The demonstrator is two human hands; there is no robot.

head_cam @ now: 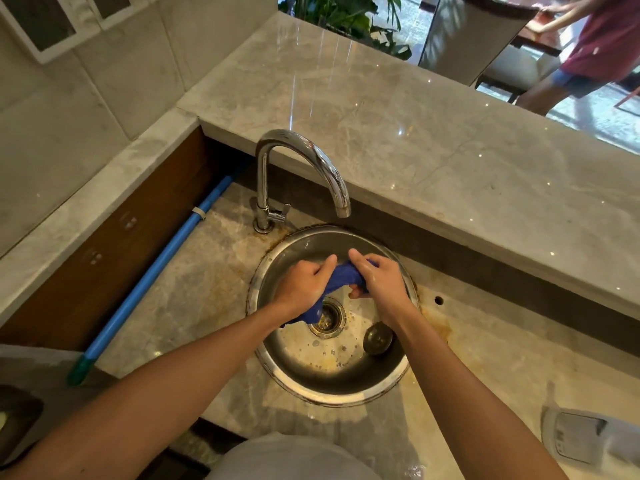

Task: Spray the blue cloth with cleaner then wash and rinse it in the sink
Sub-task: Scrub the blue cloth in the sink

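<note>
Wringing the blue cloth (341,277) over the sink (325,393)

Tap (304,157) at 12 looks dry. My left hand (304,285) and right hand (382,278) both clamp the twisted cloth mid-basin; I'd twist opposite ways, staying above the drain (327,318).

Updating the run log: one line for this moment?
left hand grips blue cloth | right hand grips it | over sink | faucet dry
</note>
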